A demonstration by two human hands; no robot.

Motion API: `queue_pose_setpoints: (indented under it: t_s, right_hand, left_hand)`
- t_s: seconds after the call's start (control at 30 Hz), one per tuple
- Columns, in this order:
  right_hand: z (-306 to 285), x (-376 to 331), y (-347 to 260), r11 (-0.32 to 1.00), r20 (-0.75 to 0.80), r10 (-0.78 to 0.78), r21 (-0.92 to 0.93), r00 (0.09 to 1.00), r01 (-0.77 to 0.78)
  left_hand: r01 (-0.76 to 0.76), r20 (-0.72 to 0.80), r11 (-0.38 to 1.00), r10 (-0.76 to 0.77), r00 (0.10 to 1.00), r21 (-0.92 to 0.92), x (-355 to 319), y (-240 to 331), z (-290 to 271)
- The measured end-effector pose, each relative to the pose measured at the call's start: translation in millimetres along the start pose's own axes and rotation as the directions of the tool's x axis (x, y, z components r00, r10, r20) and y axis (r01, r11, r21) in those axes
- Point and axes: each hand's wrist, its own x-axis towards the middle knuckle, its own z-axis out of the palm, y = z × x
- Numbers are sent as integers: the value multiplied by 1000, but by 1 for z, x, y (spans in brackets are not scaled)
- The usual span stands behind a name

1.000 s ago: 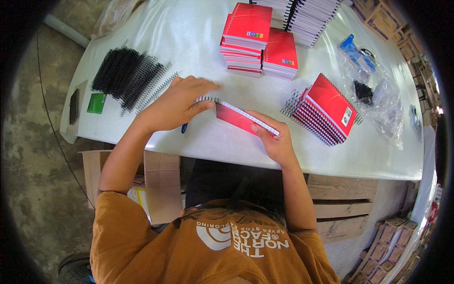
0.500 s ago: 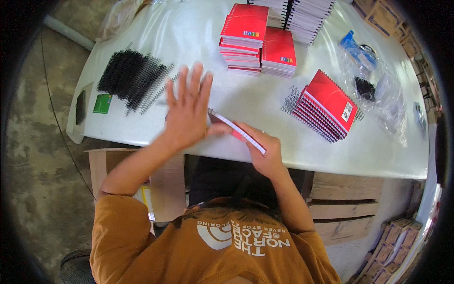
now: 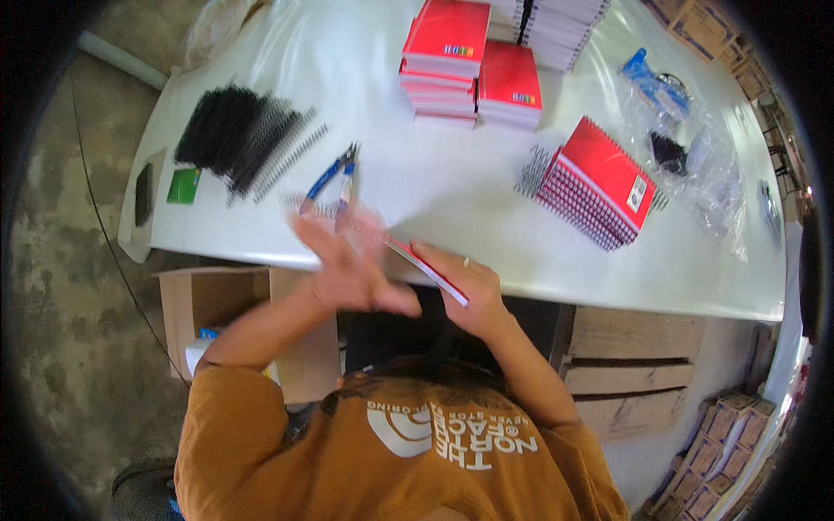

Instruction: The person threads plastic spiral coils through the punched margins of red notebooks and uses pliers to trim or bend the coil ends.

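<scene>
Fingers of right hand (image 3: 469, 291) clamp red notebook (image 3: 427, 269) edge; left hand (image 3: 347, 265) blurred, fingers spread, touching notebook's left end.

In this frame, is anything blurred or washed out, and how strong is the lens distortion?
Head view: the left hand is smeared by motion blur; the right hand and red notebook stay fairly sharp. Glare whitens the far part of the table. The fisheye bends the table's near edge; the corners are black.
</scene>
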Motion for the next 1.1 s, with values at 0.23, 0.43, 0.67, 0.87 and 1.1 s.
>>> queue_pose_setpoints:
  t_s: [0.23,0.43,0.67,0.87,1.1]
  right_hand:
    - [-7,3,8,999,-10,35,-30,999,-35]
    - [-1,8,7,997,15,-80,-20,997,80]
    - [0,13,4,998,98,-36,-51,995,41]
    - [-5,16,11,980,9,145,136,989,-145]
    - [-4,14,8,959,29,226,172,974,-227]
  left_hand:
    - [-191,92,968,207,974,-164,0,42,-18]
    - [309,140,951,-309,941,28,31,19,-5]
    - [81,-149,986,-103,984,-142,-33,6,33]
    - [-190,59,979,194,979,-70,49,41,-14]
    - [131,282,863,14,959,-488,15,59,6]
